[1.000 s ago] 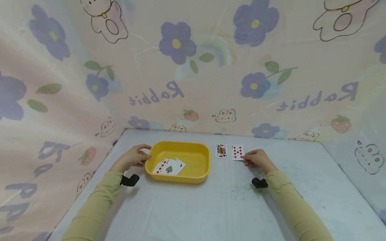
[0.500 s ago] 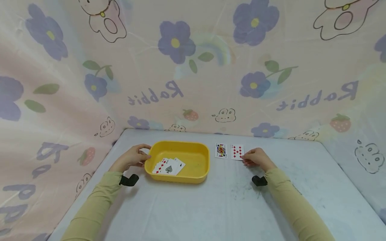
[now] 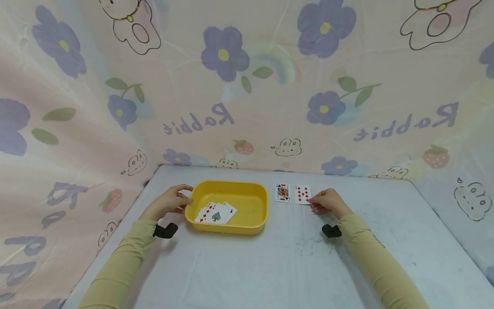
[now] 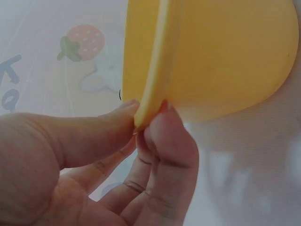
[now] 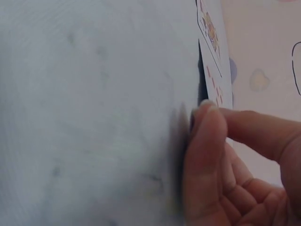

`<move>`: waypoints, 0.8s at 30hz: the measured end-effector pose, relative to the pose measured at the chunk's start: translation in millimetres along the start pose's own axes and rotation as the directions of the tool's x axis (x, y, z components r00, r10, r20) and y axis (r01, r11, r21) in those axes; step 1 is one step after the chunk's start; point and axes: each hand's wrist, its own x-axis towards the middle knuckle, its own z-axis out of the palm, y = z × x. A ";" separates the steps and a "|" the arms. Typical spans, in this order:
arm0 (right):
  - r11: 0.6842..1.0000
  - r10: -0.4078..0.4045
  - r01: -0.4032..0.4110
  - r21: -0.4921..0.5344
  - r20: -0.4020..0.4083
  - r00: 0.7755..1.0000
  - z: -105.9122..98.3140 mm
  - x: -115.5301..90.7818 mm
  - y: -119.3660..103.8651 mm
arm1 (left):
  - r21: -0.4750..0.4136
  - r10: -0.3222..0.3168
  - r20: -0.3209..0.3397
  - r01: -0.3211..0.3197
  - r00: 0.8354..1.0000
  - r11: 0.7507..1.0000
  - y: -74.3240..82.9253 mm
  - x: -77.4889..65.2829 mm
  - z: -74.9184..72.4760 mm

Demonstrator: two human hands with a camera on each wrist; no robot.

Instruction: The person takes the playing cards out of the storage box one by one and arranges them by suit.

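Note:
My left hand (image 3: 168, 202) pinches the left rim of a yellow plastic tub (image 3: 254, 228) between thumb and fingers. In the left wrist view, the thumb and index finger of the left hand (image 4: 117, 160) grip the tub's lip (image 4: 157, 66). Several fanned playing cards (image 3: 217, 214), an ace of spades on top, lie face up inside the tub. To its right, my right hand (image 3: 330, 201) pinches the lower right corner of a diamonds playing card (image 3: 302, 194). In the right wrist view, that diamonds card (image 5: 215, 84) is partly hidden by the fingertips and looks slightly raised along one edge.
A face card (image 3: 283, 193) lies face up between the tub and the diamonds card. All of this stands on a white-covered table (image 3: 247, 270) with some dark smudges. A patterned cloth (image 3: 262, 94) hangs behind the table and along its sides.

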 end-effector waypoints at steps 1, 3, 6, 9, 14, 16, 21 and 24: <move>1.000 -0.004 0.004 0.001 0.002 1.000 0.2 -0.4 -0.1 | 0.000 0.002 0.000 -0.002 1.000 1.000 0.2 -0.2 0.0; 1.000 -0.007 0.007 0.000 -0.002 1.000 0.7 -0.8 0.0 | 0.002 0.004 0.000 -0.004 1.000 1.000 0.5 -0.5 0.1; 1.000 -0.003 0.003 -0.007 -0.012 1.000 1.3 -1.1 0.6 | 0.003 0.000 -0.001 0.000 1.000 1.000 0.9 -0.8 0.3; 1.000 0.004 -0.004 -0.020 -0.027 1.000 1.8 -1.5 1.2 | -0.001 -0.002 -0.001 0.002 1.000 1.000 0.7 -0.9 0.5; 1.000 0.000 -0.001 -0.029 -0.033 0.999 0.9 -2.9 1.2 | 0.005 0.000 -0.003 0.000 1.000 1.000 -0.2 0.0 0.6; 0.999 -0.012 0.010 -0.041 -0.037 0.999 -0.4 -3.9 -0.4 | 0.009 -0.001 -0.004 0.001 1.000 1.000 -0.3 0.3 0.6; 0.992 -0.114 0.111 -0.066 -0.051 0.992 -3.2 -3.7 -18.3 | 0.018 -0.007 -0.011 0.008 1.000 1.000 -1.0 0.3 1.0; 0.979 -0.197 0.195 -0.051 -0.029 0.980 3.0 -2.7 -44.3 | 0.011 -0.010 -0.013 0.010 1.000 1.000 -1.3 1.0 1.7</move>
